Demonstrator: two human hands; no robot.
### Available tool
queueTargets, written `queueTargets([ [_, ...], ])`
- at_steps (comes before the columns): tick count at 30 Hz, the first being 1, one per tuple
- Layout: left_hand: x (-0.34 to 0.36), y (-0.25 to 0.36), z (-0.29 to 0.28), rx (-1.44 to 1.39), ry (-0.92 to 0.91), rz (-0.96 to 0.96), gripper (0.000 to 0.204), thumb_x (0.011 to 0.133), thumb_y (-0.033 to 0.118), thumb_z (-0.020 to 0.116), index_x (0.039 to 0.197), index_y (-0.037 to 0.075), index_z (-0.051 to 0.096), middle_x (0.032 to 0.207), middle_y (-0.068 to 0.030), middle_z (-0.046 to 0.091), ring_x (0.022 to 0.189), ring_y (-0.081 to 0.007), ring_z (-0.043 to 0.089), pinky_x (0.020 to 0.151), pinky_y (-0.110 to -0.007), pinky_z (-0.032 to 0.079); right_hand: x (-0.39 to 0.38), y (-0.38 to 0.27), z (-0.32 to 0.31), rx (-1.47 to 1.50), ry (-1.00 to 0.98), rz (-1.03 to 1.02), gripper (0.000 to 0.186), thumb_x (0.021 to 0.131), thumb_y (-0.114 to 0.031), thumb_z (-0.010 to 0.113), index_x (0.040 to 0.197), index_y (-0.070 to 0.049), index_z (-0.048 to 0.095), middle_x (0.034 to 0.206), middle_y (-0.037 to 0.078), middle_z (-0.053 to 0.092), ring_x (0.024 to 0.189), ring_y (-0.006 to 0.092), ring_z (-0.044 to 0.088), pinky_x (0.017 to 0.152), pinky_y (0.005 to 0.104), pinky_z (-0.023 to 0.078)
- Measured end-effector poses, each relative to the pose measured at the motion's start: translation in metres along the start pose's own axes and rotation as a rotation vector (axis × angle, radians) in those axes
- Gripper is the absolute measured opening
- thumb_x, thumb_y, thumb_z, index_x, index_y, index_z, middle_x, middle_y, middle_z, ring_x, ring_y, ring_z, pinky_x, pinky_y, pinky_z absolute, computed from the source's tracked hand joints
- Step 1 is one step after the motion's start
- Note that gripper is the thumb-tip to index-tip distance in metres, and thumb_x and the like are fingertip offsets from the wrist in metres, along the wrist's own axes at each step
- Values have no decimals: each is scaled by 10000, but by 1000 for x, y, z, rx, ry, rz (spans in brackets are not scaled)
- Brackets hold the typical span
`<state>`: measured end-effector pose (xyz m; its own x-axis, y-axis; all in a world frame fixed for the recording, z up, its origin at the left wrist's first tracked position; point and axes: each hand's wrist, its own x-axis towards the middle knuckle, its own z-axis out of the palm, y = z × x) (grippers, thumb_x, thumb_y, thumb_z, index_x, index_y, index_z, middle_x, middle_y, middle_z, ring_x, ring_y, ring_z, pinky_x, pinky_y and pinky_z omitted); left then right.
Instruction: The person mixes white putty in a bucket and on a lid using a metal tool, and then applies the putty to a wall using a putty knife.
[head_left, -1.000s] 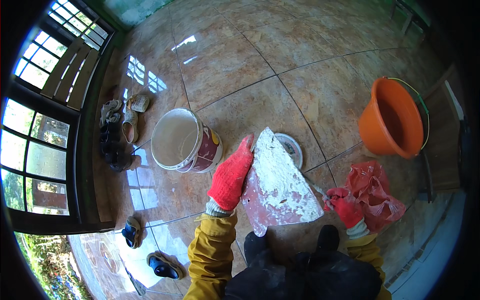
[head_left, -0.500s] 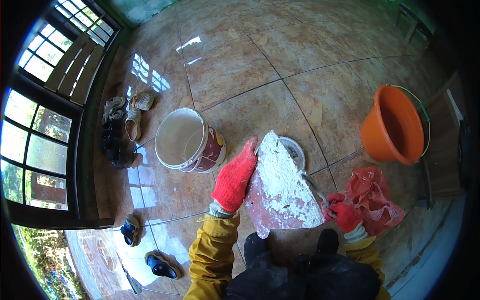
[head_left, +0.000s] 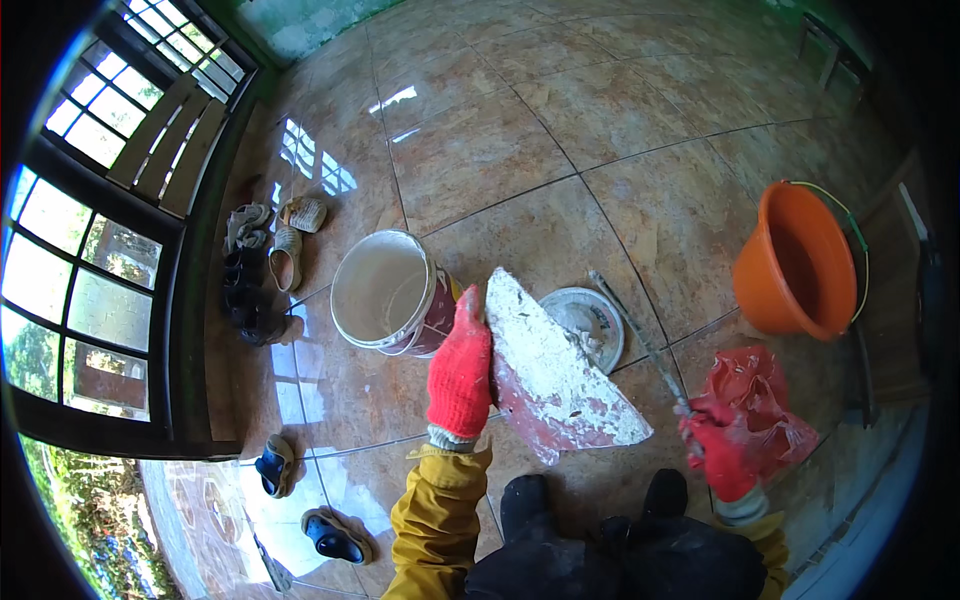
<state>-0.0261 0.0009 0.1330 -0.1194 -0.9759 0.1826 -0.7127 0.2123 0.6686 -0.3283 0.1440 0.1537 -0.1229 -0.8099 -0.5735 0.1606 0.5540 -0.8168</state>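
Note:
My left hand [head_left: 461, 374], in a red knitted glove, is closed on the left edge of a reddish flat board [head_left: 535, 425]. Rough white plaster [head_left: 540, 345] coats much of the board's upper face. A long, thin metal tool [head_left: 645, 340] is gripped in my right hand [head_left: 722, 450], also gloved in red. The tool points up and to the left, apart from the board; its exact kind does not show. Partly behind the board, a round white lid [head_left: 613, 322] with whitish residue lies on the floor, the tool's far end over its right edge.
A white-rimmed bucket [head_left: 385, 290] stands left of the board. At the right are an orange bucket [head_left: 785, 270] and a crumpled red plastic bag [head_left: 755, 400]. Shoes [head_left: 255, 270] line the window wall; two dark clogs [head_left: 335, 537] lie lower left on the tiled floor [head_left: 500, 160].
The tool has come off the plastered board and swung right, with my right hand lower and farther right. The board has shifted left, uncovering more of the lid. The view has moved slightly.

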Motion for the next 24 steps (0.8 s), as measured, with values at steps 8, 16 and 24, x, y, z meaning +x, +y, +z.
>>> queueTargets([
  [8, 9, 19, -27, 309, 25, 310, 532, 857, 87, 420, 1363, -7, 283, 1365, -210, 374, 1109, -346, 515, 876, -360, 448, -38, -58, -27, -537, 272, -271, 116, 742, 27, 600, 845, 18, 650, 746, 75, 642, 617, 93, 566, 548, 223, 445],
  [16, 5, 24, -29, 446, 20, 263, 473, 848, 35, 448, 1311, -19, 364, 1255, -216, 486, 1129, -335, 504, 922, -361, 423, -62, -92, -19, -518, 152, -263, 151, 705, 53, 593, 842, 17, 645, 752, 81, 608, 621, 123, 561, 541, 241, 435],
  [24, -4, 35, -36, 424, -21, 113, 537, 828, -12, 464, 1349, 3, 335, 1249, -184, 509, 1122, -290, 526, 916, -319, 426, -60, -82, -13, -574, 237, -326, 162, 716, 60, 607, 866, 20, 655, 715, 82, 618, 605, 131, 576, 559, 248, 461],
])
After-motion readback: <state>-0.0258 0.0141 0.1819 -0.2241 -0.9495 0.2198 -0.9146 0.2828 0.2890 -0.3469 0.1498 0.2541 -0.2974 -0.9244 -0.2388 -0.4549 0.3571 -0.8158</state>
